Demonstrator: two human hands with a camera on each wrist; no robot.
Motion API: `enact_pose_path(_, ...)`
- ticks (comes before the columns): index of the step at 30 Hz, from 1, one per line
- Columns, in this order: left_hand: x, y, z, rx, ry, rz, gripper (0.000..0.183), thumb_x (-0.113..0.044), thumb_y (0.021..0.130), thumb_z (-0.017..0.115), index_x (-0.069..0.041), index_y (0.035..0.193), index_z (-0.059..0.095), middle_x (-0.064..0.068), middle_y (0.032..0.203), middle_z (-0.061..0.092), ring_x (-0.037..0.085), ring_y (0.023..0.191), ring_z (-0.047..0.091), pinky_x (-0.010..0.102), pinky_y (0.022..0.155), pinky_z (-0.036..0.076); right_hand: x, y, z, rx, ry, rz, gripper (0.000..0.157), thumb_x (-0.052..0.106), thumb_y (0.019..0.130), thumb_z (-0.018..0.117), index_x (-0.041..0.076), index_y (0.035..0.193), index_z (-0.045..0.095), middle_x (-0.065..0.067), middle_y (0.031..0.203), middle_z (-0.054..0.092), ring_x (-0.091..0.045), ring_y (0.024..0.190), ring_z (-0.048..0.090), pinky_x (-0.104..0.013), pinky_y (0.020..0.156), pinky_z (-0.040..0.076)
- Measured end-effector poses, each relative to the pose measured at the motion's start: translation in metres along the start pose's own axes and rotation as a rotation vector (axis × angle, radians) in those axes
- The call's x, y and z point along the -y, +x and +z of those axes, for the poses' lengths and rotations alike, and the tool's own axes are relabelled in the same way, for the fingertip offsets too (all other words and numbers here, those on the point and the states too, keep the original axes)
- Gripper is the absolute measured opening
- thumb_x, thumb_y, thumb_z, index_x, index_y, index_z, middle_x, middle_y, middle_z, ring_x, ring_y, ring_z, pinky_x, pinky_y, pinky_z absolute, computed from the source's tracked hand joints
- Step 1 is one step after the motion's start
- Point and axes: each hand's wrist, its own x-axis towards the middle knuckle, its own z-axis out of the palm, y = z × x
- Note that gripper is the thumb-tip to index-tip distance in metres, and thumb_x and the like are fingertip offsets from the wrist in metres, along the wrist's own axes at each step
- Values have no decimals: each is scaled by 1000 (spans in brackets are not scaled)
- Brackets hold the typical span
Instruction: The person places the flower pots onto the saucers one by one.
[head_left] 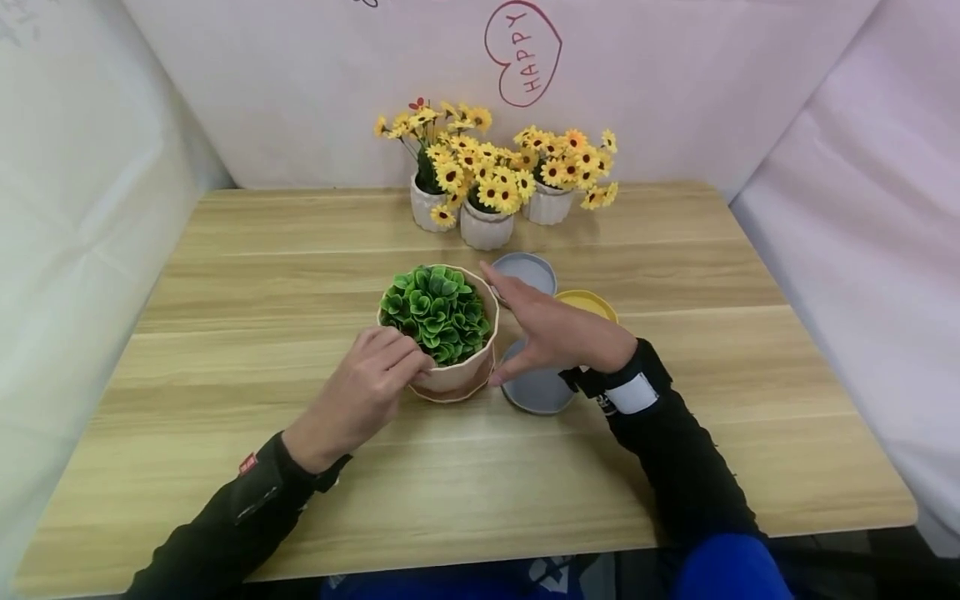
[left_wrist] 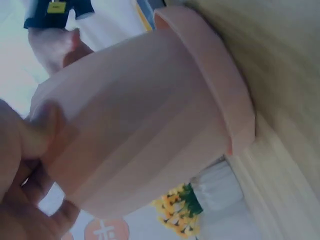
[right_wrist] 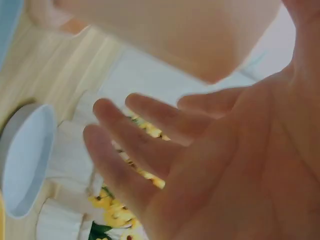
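on the table (head_left: 457, 483), pink pot (head_left: 450, 381) pinched at the rim

my left hand (head_left: 366, 379) clamps the near rim. my right hand (head_left: 558, 329) is beside the pot, fingers spread; whether the thumb touches, i cannot tell. that hand partly hides a yellow dish (head_left: 588, 297) and a grey dish (head_left: 542, 397).

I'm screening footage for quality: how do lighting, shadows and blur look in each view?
Head: brightly lit, fairly crisp, with a soft shadow on the table by the right sleeve. Left wrist: dim flowerpot, washed-out brightness behind, the left hand blurred. Right wrist: hazy, the flowerpot soft, the right hand somewhat clearer.
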Motion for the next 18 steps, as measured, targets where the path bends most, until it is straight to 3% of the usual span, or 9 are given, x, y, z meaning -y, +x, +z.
enact_pose_path(2, 1, -1, -3, -27, -9, -15, 22, -2, 84, 82, -2, 104, 72, 10, 101, 70, 27, 97, 62, 43, 86, 53, 6, -3, 0, -21, 4, -23, 146, 47, 77, 94, 11, 169, -12, -18, 178, 4, -34, 166, 11, -55, 133, 24)
enact_pose_path(4, 3, -3, -6, -66, -13, -74, 50, -14, 80, 88, 4, 121, 66, 19, 113, 65, 33, 104, 57, 45, 89, 49, 12, -5, 4, -49, 6, -51, 145, 47, 78, 93, 9, 168, -14, -19, 178, 3, -33, 166, 10, -55, 133, 24)
enact_pose_path(5, 3, -4, -8, -75, -27, -137, 70, -21, 76, 92, 7, 132, 60, 23, 121, 61, 37, 109, 54, 47, 93, 48, 16, -6, 6, -60, 12, -58, 144, 47, 79, 92, 8, 168, -14, -18, 178, 2, -33, 166, 10, -54, 133, 25)
enact_pose_path(9, 5, -1, -11, 45, -184, -537, 134, -44, 67, 99, 1, 165, 19, 31, 153, 38, 43, 140, 42, 60, 116, 43, 26, -6, 17, -116, -10, -43, 141, 47, 82, 90, 5, 168, -13, -22, 177, 7, -36, 164, 17, -54, 127, 37)
enact_pose_path(12, 10, 4, -4, 139, -353, -767, 142, -49, 66, 100, -8, 168, 10, 22, 164, 34, 38, 151, 38, 65, 124, 37, 29, -4, 25, -158, -67, -5, 144, 49, 80, 91, 2, 167, -13, -28, 174, 13, -40, 160, 28, -53, 118, 48)
enact_pose_path(15, 13, 6, 5, 133, -485, -801, 133, -44, 67, 101, -13, 166, 18, 12, 162, 40, 30, 150, 42, 58, 125, 38, 31, -1, 31, -200, -119, 7, 146, 46, 79, 93, -2, 166, -13, -32, 170, 19, -42, 154, 37, -50, 109, 56)
enact_pose_path(18, 13, 6, 10, 117, -509, -792, 130, -42, 68, 101, -13, 166, 20, 8, 163, 41, 27, 150, 43, 56, 126, 38, 31, 2, 35, -237, -158, -1, 141, 35, 80, 94, -4, 166, -10, -34, 167, 26, -42, 149, 44, -49, 103, 59)
